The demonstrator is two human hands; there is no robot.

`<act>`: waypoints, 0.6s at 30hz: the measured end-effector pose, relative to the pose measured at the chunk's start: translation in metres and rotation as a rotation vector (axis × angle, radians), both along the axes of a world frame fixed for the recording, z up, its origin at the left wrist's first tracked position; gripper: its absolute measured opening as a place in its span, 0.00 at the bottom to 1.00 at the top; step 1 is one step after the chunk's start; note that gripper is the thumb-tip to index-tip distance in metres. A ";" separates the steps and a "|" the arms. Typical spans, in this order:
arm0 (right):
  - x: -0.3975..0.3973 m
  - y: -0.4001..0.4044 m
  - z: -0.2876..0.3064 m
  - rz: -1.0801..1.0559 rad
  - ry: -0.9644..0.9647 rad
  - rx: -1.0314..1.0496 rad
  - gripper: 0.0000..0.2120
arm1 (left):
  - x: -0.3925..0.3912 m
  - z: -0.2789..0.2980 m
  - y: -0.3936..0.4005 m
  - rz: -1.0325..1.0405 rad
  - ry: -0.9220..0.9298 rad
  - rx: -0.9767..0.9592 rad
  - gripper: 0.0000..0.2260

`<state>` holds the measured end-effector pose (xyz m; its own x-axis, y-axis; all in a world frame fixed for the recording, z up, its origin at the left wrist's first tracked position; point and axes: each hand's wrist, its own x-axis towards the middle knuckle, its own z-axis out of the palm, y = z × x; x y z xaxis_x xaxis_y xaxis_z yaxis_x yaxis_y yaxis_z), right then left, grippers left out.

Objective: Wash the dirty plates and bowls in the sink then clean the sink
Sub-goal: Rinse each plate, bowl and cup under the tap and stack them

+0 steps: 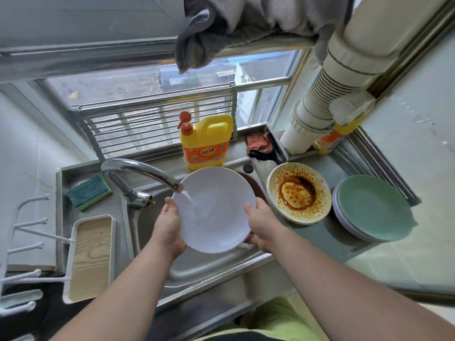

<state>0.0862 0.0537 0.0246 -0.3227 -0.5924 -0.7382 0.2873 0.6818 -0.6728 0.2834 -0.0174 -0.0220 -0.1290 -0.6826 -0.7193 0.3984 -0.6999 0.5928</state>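
Over the steel sink point(216, 265) I hold a white plate point(216, 207) tilted under the tap point(145, 172); water runs onto its upper left part. My left hand point(170, 223) grips the plate's left rim. My right hand point(262, 223) grips the right rim, thumb on the face. A plate point(299, 191) smeared with brown sauce lies on the counter to the right. Beside it sits a stack of plates with a green one point(373, 207) on top. A dark dish point(253, 185) shows behind the white plate in the sink.
A yellow detergent bottle point(205, 141) stands behind the sink. A green sponge point(89, 191) lies at the back left. A wooden-bottomed tray point(89, 258) and a white rack point(22, 254) sit at left. A red cloth point(259, 143) lies by the white pipe point(317, 114).
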 end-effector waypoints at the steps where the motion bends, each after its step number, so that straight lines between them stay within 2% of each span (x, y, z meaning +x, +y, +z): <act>1: -0.001 0.000 0.006 -0.003 0.026 -0.014 0.11 | -0.003 0.002 -0.003 -0.024 0.045 0.024 0.30; 6: -0.014 -0.007 0.035 0.045 0.223 -0.086 0.14 | -0.021 0.010 0.001 -0.069 0.202 0.154 0.38; 11: -0.019 -0.007 0.065 0.144 0.285 -0.104 0.14 | -0.022 0.000 0.005 -0.060 0.259 0.202 0.36; 14: -0.012 -0.006 0.062 0.109 0.252 -0.095 0.13 | -0.012 0.004 0.002 -0.099 0.254 0.148 0.33; 18: 0.004 -0.015 0.035 -0.109 0.051 -0.045 0.11 | 0.009 0.027 -0.014 -0.107 0.175 -0.046 0.22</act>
<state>0.0901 0.0390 0.0596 -0.4235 -0.5838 -0.6927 0.3227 0.6173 -0.7175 0.2920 -0.0318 0.0051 -0.3228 -0.6901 -0.6478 0.4227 -0.7175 0.5537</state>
